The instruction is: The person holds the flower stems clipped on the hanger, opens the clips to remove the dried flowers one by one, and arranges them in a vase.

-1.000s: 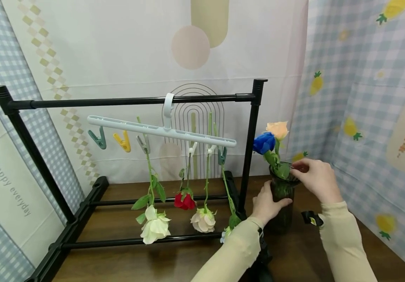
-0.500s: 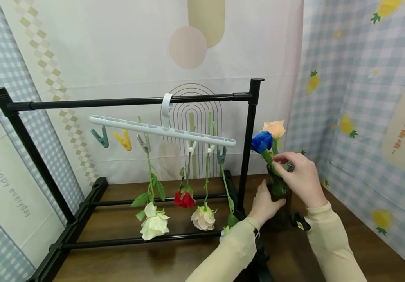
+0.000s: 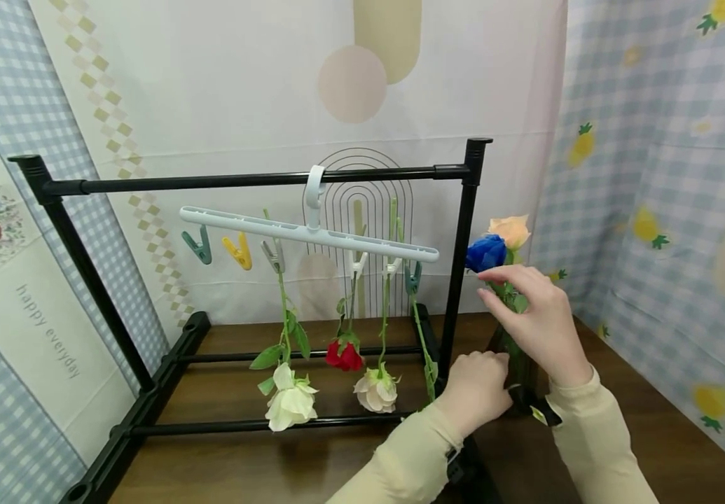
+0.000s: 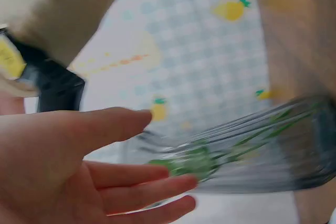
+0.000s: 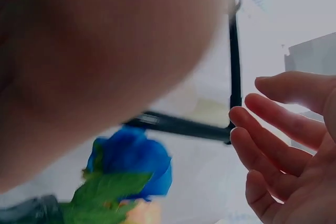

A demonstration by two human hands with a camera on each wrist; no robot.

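A glass vase [image 4: 294, 156] with green stems holds a blue rose [image 3: 487, 253] and a peach rose [image 3: 510, 229]. My left hand [image 3: 477, 392] is low beside it; in the left wrist view its thumb and fingers are extended and apart, with the glass just beyond. Contact with the glass cannot be judged there. My right hand [image 3: 541, 325] is in front of the vase's mouth, below the blooms, thumb and forefinger spread with nothing between them. In the right wrist view, the fingers [image 5: 278, 153] are loosely bent, away from the blue rose. The right hand hides the vase's rim.
A black rack [image 3: 261, 181] carries a pale blue hanger [image 3: 255, 227]. From its clips hang, upside down, a white rose [image 3: 291, 399], a red rose [image 3: 344, 357], a pale pink rose [image 3: 376, 390] and another stem [image 3: 424, 336]. A teal clip [image 3: 197, 246] and yellow clip [image 3: 237, 250] hold nothing.
My left hand has released the vase and dropped lower. My right hand has moved left from the vase's rim to the flowers, and its fingers have parted.
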